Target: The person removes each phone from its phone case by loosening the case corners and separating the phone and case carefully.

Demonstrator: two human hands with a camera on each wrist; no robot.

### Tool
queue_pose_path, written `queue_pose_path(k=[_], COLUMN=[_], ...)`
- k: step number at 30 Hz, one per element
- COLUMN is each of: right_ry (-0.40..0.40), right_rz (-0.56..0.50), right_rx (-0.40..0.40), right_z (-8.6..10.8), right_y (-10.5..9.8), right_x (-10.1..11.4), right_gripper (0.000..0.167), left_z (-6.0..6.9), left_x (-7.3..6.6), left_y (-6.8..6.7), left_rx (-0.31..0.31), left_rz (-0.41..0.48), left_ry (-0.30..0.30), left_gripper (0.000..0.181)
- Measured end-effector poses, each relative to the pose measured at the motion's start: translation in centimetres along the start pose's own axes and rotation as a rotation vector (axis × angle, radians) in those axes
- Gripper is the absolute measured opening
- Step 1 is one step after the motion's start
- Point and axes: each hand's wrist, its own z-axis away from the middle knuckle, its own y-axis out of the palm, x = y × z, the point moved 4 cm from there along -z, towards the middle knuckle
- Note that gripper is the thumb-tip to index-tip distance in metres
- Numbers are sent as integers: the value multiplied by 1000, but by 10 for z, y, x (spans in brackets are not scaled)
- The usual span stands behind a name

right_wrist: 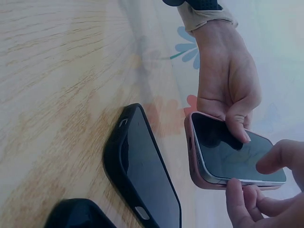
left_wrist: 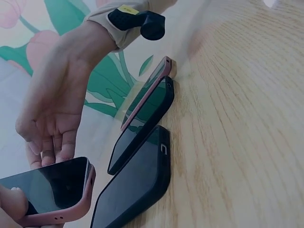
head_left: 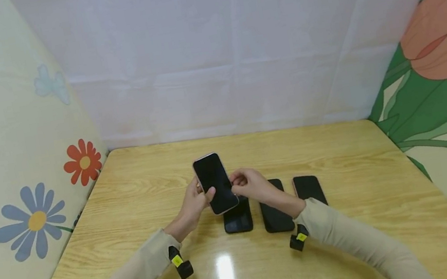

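My left hand [head_left: 191,203] holds a smartphone [head_left: 215,180] in a pink case above the table, its thumb lying on the dark screen. My right hand [head_left: 256,185] is at the phone's right edge. In the right wrist view, the right hand's thumb is over the screen and its curled fingers [right_wrist: 235,202] pinch the long side. A silver strip of the phone's frame shows above the pink case [right_wrist: 194,161] there. Below the held phone, a black-cased phone [head_left: 238,222] lies face up, partly covered by it in the head view.
A larger black-cased phone [head_left: 275,218] and a pink-edged phone [head_left: 309,188] lie to the right, partly behind the right forearm. All rest on a wood-grain table [head_left: 157,170]. Behind it hangs a white cloth [head_left: 192,56]; flower-printed cloths stand at both sides.
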Motion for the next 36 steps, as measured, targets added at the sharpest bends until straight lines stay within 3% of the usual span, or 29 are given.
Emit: queue_pose_path(k=[9,16,28,36], right_ry=[18,-2,33,-34], right_rz=[-40,-13,0,-14], right_rx=[20,-1,-60,34], right_z=[6,-1,0,0], right_y=[2,3,3,6], right_x=[15,-2,2,3], right_gripper=[27,32,28,24], left_z=[0,-1,0,-1], left_x=[1,0,-1,3], left_y=[-1,-1,0,0], left_rx=[-17,10,29,72], left_rz=[-35,-38,3,18], left_ry=[15,24,2,-30], left_gripper=[56,56,47,43])
